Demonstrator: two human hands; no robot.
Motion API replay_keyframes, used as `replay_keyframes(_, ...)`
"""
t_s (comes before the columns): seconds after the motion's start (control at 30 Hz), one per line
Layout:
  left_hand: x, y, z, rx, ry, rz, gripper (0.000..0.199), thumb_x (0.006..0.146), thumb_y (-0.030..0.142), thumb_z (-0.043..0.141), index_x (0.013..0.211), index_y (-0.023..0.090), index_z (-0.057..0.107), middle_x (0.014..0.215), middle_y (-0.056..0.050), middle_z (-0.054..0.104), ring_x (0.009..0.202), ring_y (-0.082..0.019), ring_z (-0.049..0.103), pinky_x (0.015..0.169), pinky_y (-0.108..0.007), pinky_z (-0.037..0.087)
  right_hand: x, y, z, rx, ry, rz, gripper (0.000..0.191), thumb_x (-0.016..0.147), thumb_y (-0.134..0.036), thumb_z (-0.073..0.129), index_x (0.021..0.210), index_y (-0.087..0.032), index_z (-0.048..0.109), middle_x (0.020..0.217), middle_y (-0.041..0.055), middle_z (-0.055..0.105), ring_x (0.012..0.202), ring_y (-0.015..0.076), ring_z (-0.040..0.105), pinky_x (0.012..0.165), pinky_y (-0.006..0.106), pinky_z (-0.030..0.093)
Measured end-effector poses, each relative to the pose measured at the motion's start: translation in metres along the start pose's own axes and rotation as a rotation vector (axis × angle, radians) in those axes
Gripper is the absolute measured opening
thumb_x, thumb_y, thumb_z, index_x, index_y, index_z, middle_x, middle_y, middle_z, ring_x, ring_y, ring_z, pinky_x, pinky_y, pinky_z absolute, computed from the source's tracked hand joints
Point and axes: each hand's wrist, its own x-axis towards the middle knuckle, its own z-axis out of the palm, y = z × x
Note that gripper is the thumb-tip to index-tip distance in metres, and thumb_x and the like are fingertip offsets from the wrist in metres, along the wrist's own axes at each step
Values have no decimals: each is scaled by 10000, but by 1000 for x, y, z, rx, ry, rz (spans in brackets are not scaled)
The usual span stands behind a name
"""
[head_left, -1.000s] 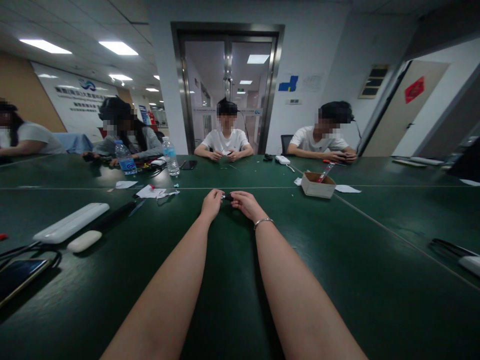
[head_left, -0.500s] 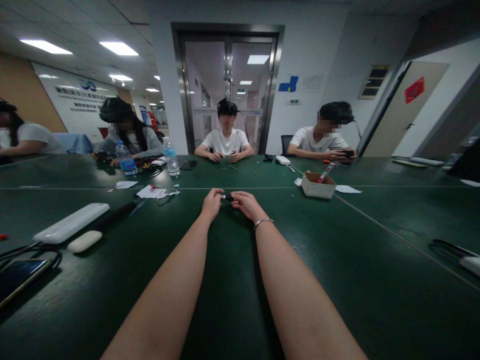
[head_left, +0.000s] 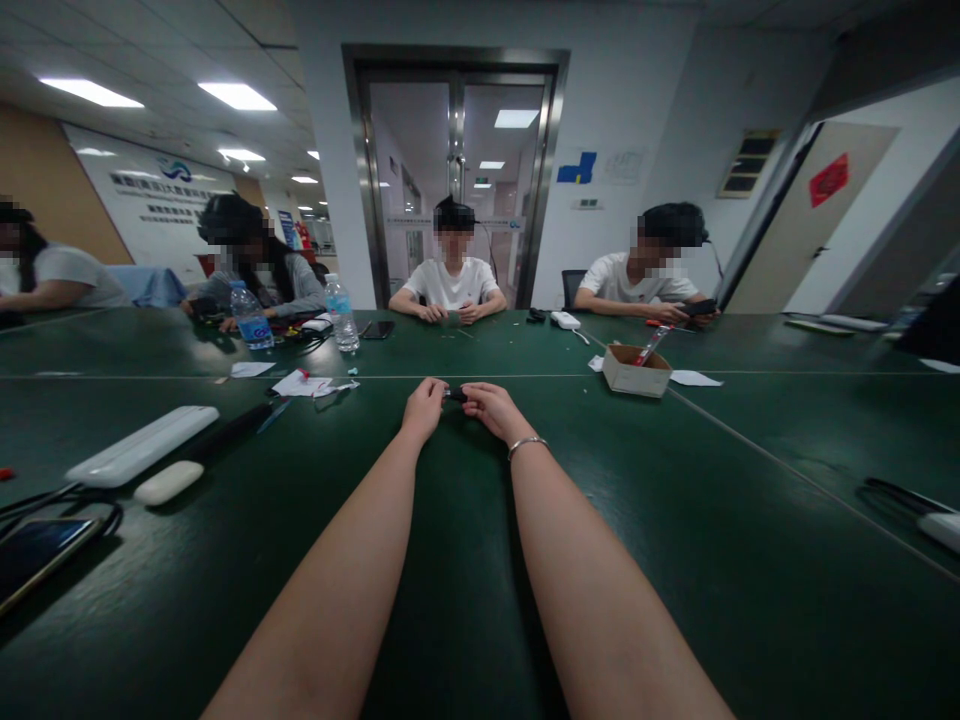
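Between my two hands is a small black object with a silvery end (head_left: 456,394), its exact kind too small to make out. My left hand (head_left: 426,404) pinches the silvery end, thumb and fingers closed. From the other side my right hand (head_left: 489,408), with a metal bangle at the wrist, grips the black end. Both forearms stretch forward over the dark green table (head_left: 465,560). My fingers cover part of the object.
Left lie a long white case (head_left: 142,447), a white rounded piece (head_left: 169,483), a phone (head_left: 45,555) and cables. Beyond them are paper scraps (head_left: 301,385) and two water bottles (head_left: 342,315). An open box (head_left: 637,372) sits right. Several people sit around the table.
My hands stay almost in place, and slightly less of the silvery end shows. Across the table at right, a person's hands and the black item in them have shifted a little to the right.
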Motion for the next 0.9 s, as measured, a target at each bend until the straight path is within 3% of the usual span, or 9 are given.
replay_keyframes(0.13,1,0,1,-65,16,-22,240,780,240,409,931,189,588,901,-44,596,575,-94,507,525,-215,407,0,1,-1,-1,-1,-8,51,720,-68,626,759,-99,614,547,18,586,460,77,535,439,178,453)
replay_keyframes(0.3,2,0,1,-84,8,-13,257,741,174,418,932,181,590,872,-32,598,590,-91,509,547,-209,418,1,1,-1,-2,5,-11,66,700,-76,650,748,-100,612,548,17,588,457,75,532,447,181,447)
replay_keyframes(0.7,5,-9,3,-29,16,45,232,800,336,441,865,190,610,682,-9,572,574,-113,497,521,-219,376,-1,0,-1,16,-3,-10,65,694,-77,656,738,-102,615,537,12,579,444,72,517,442,188,445)
replay_keyframes(0.9,1,0,1,-67,23,2,224,785,300,452,893,179,608,849,-43,598,599,-105,510,533,-218,406,-1,-1,0,13,7,-8,53,712,-75,640,752,-97,612,534,15,576,452,76,526,448,187,443)
